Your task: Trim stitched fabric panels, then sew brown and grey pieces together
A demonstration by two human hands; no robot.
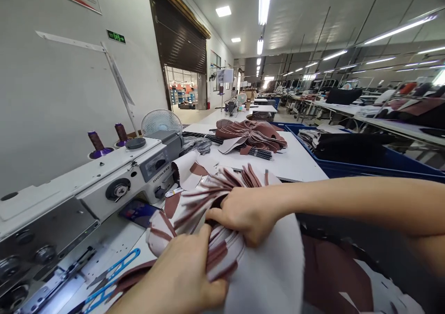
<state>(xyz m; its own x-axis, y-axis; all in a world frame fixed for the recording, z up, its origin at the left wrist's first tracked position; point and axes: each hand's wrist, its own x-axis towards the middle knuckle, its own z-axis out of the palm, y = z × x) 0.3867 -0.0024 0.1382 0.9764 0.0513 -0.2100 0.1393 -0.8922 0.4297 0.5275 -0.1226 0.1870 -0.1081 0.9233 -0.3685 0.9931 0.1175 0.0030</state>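
Observation:
A thick bundle of brown and white fabric pieces (222, 253) fans out in front of me, its layered edges spread toward the top. My left hand (189, 263) grips the lower left side of the bundle, with the thumb on the near edge. Fingers curled, my right hand (245, 212) holds the middle of the same bundle from above. Left of the hands stands a white sewing machine (121, 184) with its work light on. Blue-handled scissors (123, 263) lie beside its bed.
A heap of brown pieces (252, 135) rests on the white table (302, 161) ahead. Blue bins (323, 163) with dark fabric stand at the right. Thread cones (95, 142) and a fan (162, 121) are behind the machine. More brown fabric (333, 267) lies low at the right.

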